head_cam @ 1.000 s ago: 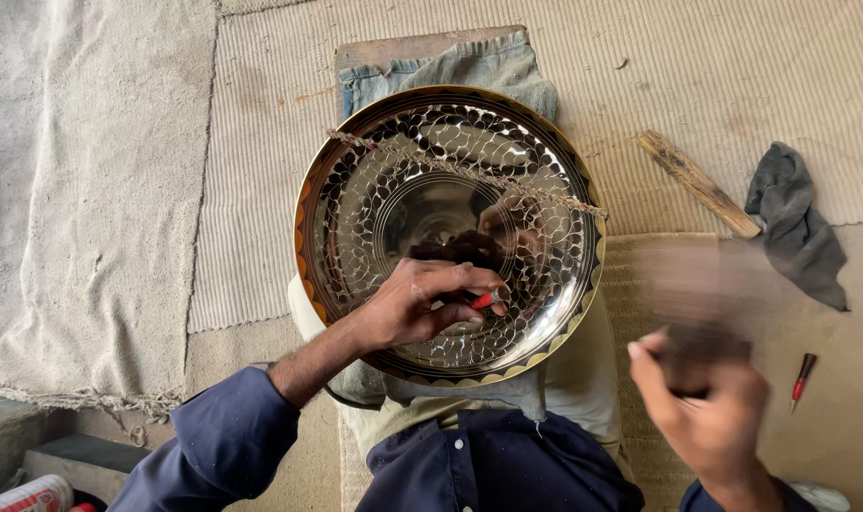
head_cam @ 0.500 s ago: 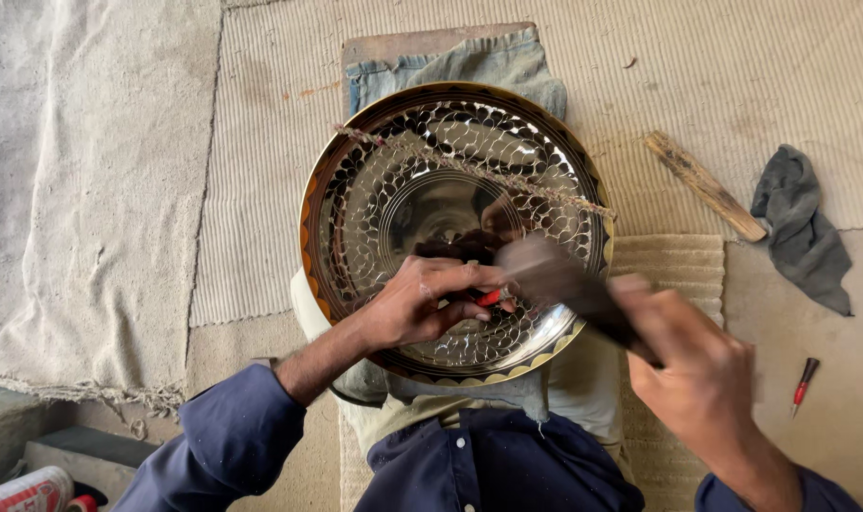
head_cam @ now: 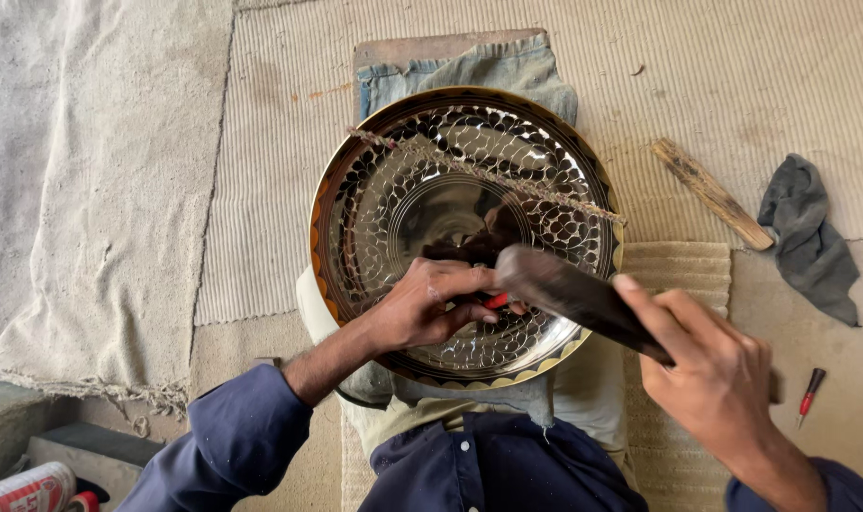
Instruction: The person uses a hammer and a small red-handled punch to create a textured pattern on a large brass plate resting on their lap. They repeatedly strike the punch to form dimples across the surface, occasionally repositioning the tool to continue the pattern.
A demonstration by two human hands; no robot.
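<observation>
The right hand [head_cam: 725, 379] has swung its mallet [head_cam: 583, 299] down onto the red punch [head_cam: 495, 301] that the left hand [head_cam: 431, 308] pinches on the plate [head_cam: 374, 190].

A shiny silver plate [head_cam: 422, 190] is showing a fish-scale pattern, with a dark brown and gold scalloped rim. A dark brown mallet [head_cam: 573, 296] is lying over it beside a red-handled tool [head_cam: 495, 301]. Navy sleeves [head_cam: 232, 441] are showing below. A grey rag [head_cam: 810, 237] is resting on the beige ribbed mat [head_cam: 782, 76].
</observation>
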